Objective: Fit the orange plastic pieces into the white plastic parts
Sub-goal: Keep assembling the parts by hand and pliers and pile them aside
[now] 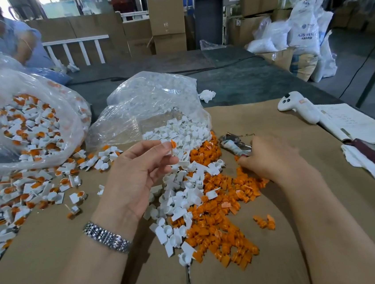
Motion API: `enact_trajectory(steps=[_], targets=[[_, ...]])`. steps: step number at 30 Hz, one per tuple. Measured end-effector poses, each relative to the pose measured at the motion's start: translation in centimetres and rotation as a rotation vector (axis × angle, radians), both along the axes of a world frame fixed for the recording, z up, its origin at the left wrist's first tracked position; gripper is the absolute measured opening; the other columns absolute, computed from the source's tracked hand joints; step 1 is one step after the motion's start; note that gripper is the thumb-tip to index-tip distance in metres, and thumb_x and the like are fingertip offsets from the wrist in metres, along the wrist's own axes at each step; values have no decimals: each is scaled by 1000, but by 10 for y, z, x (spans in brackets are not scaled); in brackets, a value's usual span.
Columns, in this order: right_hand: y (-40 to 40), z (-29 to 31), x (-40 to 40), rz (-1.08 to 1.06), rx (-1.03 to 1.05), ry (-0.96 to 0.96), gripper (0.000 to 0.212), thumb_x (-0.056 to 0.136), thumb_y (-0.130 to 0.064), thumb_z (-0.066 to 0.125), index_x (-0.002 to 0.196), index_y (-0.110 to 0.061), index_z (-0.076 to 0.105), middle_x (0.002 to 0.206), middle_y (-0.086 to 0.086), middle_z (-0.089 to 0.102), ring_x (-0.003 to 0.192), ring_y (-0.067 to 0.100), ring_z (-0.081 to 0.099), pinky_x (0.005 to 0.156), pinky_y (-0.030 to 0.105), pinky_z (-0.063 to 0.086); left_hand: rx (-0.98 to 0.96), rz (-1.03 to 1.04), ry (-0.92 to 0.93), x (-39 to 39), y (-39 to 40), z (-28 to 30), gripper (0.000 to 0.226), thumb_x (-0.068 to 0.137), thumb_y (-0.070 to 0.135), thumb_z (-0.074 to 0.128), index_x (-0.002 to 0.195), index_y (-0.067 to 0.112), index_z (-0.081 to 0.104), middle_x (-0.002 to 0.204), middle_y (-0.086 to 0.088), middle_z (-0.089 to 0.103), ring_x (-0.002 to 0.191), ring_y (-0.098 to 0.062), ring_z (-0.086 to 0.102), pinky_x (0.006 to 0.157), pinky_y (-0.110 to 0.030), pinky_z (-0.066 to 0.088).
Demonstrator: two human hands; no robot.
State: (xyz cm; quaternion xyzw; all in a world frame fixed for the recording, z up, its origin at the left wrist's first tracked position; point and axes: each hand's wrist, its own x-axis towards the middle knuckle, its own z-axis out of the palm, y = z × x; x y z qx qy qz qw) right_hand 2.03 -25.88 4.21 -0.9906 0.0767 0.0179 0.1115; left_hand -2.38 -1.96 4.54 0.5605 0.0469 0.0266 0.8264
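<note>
While my left hand [138, 170] pinches an assembled piece [172, 146], my right hand [273, 156], blurred, grip unclear, reaches the orange pieces [221, 226]; next needs a white part [182, 188].

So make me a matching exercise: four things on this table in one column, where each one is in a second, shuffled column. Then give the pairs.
Things
1. left hand
2. right hand
3. controller
4. assembled parts

Places
A. in the clear bag on the left
B. on the cardboard at far right, beside the notebook
C. raised, pinching a white part with an orange piece
D. down at the far edge of the orange pile

Pairs: 1-C, 2-D, 3-B, 4-A
</note>
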Motion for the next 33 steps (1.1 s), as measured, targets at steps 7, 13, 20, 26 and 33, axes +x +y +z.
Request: enact_trajectory(steps=[7,13,20,26,33], targets=[[-2,18,-6,81,314,-152,17,94,-33,58,85,-20,57,76,5,63,65,16,57,52,32,40,-66,55,-2,1,2,1,22,58,21,90,78,18,82,88,-10,78,75,-18,76,56,-19,57],[15,55,-34,354,862,193,18,100,-24,58,106,-11,68,82,4,74,77,24,73,85,46,61,-111,67,-30,1,0,2,12,69,18,85,80,17,81,89,-8,78,76,-16,75,58,-19,56],[50,52,-49,461,851,310,29,106,-26,50,102,-1,64,91,10,70,83,19,71,79,31,61,-77,132,-52,1,-2,3,24,77,13,82,97,6,72,85,-6,77,73,-15,74,56,-18,54],[58,56,-54,487,694,267,30,106,-36,46,97,-14,63,86,1,70,67,3,65,61,16,51,-24,159,-58,0,-5,3,8,85,5,76,89,8,70,80,-6,76,68,-14,72,56,-18,54],[77,41,-58,462,483,59,44,104,-47,43,82,-12,56,71,7,60,57,16,52,56,34,46,-19,195,-39,2,-4,0,7,87,4,76,83,8,71,75,-6,75,66,-14,71,55,-17,54]])
